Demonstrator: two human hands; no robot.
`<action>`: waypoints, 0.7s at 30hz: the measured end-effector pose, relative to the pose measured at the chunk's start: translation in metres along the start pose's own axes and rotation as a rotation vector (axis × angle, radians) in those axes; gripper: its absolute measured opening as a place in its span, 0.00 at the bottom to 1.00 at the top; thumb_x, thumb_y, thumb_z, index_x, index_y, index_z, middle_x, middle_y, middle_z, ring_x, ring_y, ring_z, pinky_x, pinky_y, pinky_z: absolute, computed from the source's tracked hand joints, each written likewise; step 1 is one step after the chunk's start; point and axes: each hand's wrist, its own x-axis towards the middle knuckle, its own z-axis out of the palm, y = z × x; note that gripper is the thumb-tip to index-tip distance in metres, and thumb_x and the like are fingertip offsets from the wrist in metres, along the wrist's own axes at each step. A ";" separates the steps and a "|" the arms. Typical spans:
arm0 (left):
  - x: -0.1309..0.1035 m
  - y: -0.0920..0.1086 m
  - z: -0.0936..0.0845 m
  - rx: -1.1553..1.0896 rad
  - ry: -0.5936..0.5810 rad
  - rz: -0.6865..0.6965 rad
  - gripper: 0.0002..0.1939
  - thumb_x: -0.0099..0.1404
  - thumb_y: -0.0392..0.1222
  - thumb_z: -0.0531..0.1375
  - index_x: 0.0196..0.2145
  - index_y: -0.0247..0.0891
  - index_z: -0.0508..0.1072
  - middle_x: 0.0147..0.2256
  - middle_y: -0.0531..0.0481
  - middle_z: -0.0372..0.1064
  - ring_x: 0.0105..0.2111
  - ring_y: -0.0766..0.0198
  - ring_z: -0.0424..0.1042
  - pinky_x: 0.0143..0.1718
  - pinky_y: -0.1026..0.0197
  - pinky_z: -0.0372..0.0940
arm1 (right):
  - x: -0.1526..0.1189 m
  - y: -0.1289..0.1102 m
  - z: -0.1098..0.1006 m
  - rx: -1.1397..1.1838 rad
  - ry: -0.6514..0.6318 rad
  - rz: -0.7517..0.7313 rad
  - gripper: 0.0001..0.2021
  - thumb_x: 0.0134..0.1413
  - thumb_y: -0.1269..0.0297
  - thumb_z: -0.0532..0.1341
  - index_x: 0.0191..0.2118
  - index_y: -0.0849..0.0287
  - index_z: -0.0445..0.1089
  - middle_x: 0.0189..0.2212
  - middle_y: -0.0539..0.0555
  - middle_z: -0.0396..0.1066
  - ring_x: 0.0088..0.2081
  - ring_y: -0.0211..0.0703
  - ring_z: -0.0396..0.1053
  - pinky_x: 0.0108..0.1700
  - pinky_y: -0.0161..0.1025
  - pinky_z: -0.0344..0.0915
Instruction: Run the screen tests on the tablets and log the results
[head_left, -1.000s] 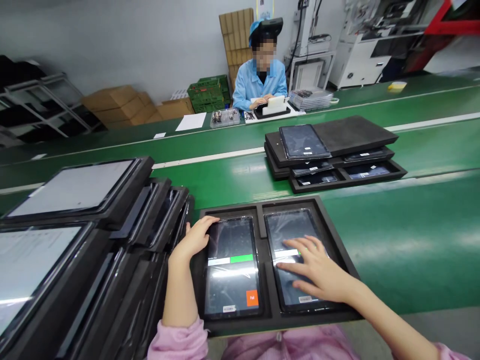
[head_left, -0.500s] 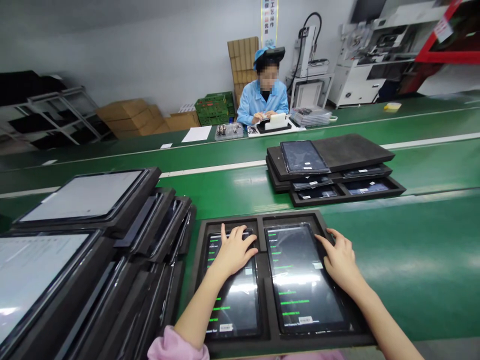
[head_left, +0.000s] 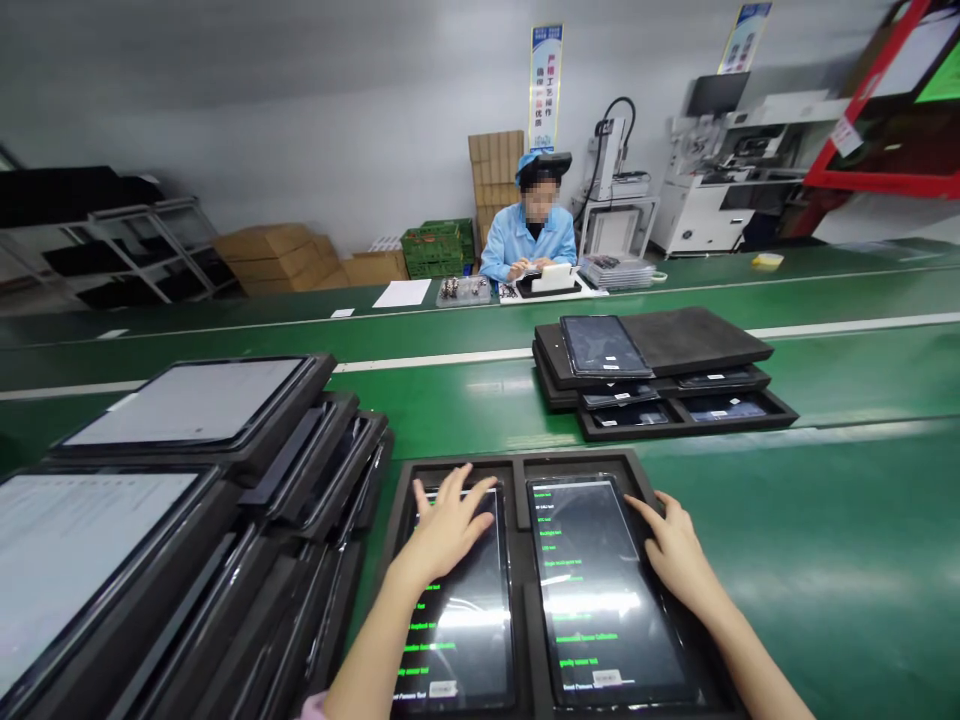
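Two tablets lie side by side in a black foam tray [head_left: 519, 577], their dark screens lit with lines of mostly green text. Over the upper part of the left tablet [head_left: 472, 640] is my left hand [head_left: 448, 530], fingers spread and holding nothing; whether its fingertips touch the glass cannot be made out. My right hand [head_left: 679, 550] rests at the upper right edge of the right tablet [head_left: 600, 590], index finger stretched to its corner and the other fingers on the tray's rim. Nothing is gripped in it.
Stacked foam trays with tablets [head_left: 187, 405] fill the left side. Another tray stack [head_left: 697, 345], with a tablet [head_left: 606, 345] on top, stands beyond the tray. Across the green bench [head_left: 465, 400] sits a person in blue [head_left: 529, 245], working with small parts.
The view has tilted up, so everything appears lower. My left hand has shifted slightly left over its tablet, fingers more spread. My right hand stays at the right tablet's edge.
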 end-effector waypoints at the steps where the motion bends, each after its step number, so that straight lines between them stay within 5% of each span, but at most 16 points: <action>1: -0.011 -0.006 -0.003 -0.022 0.051 -0.054 0.23 0.75 0.44 0.48 0.66 0.50 0.60 0.69 0.38 0.51 0.68 0.44 0.52 0.60 0.15 0.36 | 0.001 -0.001 0.000 0.002 0.005 0.008 0.34 0.48 0.84 0.53 0.59 0.52 0.71 0.56 0.60 0.57 0.56 0.53 0.62 0.60 0.51 0.62; 4: -0.054 -0.028 0.000 -0.154 0.269 -0.217 0.24 0.74 0.48 0.42 0.63 0.47 0.62 0.66 0.43 0.58 0.66 0.49 0.59 0.66 0.26 0.43 | 0.007 -0.003 0.002 0.005 0.022 0.040 0.33 0.46 0.83 0.54 0.56 0.50 0.73 0.52 0.57 0.60 0.54 0.51 0.64 0.61 0.50 0.62; 7: -0.097 -0.051 0.022 -0.335 0.418 -0.401 0.31 0.71 0.58 0.41 0.60 0.36 0.66 0.60 0.36 0.65 0.60 0.48 0.67 0.63 0.40 0.62 | 0.011 -0.003 0.002 0.009 0.032 0.044 0.33 0.46 0.83 0.54 0.56 0.49 0.73 0.50 0.57 0.61 0.52 0.51 0.65 0.59 0.50 0.63; 10: -0.124 -0.069 0.044 -0.437 0.412 -0.551 0.37 0.64 0.63 0.44 0.55 0.32 0.70 0.53 0.33 0.72 0.55 0.44 0.72 0.57 0.43 0.69 | 0.009 -0.003 -0.002 0.016 0.025 0.034 0.31 0.48 0.83 0.52 0.55 0.50 0.74 0.49 0.59 0.62 0.51 0.52 0.66 0.55 0.51 0.66; 13: -0.134 -0.074 0.046 -0.509 0.384 -0.593 0.34 0.63 0.63 0.45 0.49 0.36 0.75 0.51 0.36 0.75 0.55 0.44 0.73 0.59 0.45 0.67 | -0.007 -0.008 -0.012 -0.041 0.066 0.070 0.31 0.50 0.80 0.51 0.58 0.51 0.71 0.51 0.63 0.62 0.50 0.61 0.65 0.48 0.59 0.68; 15: -0.133 -0.067 0.041 -0.578 0.374 -0.601 0.34 0.63 0.63 0.44 0.47 0.36 0.77 0.51 0.36 0.75 0.56 0.44 0.72 0.60 0.44 0.65 | -0.027 -0.025 -0.021 -0.079 0.135 0.011 0.28 0.55 0.74 0.53 0.60 0.50 0.68 0.54 0.64 0.61 0.50 0.65 0.65 0.44 0.60 0.69; 17: -0.127 -0.050 0.038 -0.696 0.317 -0.582 0.35 0.64 0.65 0.44 0.47 0.35 0.77 0.51 0.35 0.75 0.54 0.44 0.72 0.58 0.42 0.67 | -0.050 -0.057 -0.029 -0.008 0.151 -0.200 0.21 0.61 0.68 0.54 0.58 0.48 0.68 0.53 0.62 0.63 0.49 0.62 0.66 0.42 0.54 0.70; 19: -0.113 -0.024 0.041 -0.862 0.212 -0.513 0.37 0.65 0.68 0.44 0.48 0.35 0.76 0.51 0.35 0.74 0.53 0.44 0.73 0.55 0.41 0.69 | -0.073 -0.104 -0.030 0.175 0.028 -0.466 0.13 0.64 0.68 0.54 0.51 0.50 0.71 0.45 0.59 0.67 0.45 0.53 0.69 0.43 0.45 0.71; 21: -0.093 0.007 0.051 -1.010 0.093 -0.395 0.39 0.66 0.70 0.44 0.52 0.37 0.76 0.51 0.35 0.74 0.54 0.45 0.72 0.54 0.41 0.70 | -0.088 -0.150 -0.023 0.263 -0.128 -0.566 0.11 0.64 0.70 0.56 0.49 0.53 0.70 0.41 0.56 0.68 0.42 0.48 0.70 0.43 0.39 0.70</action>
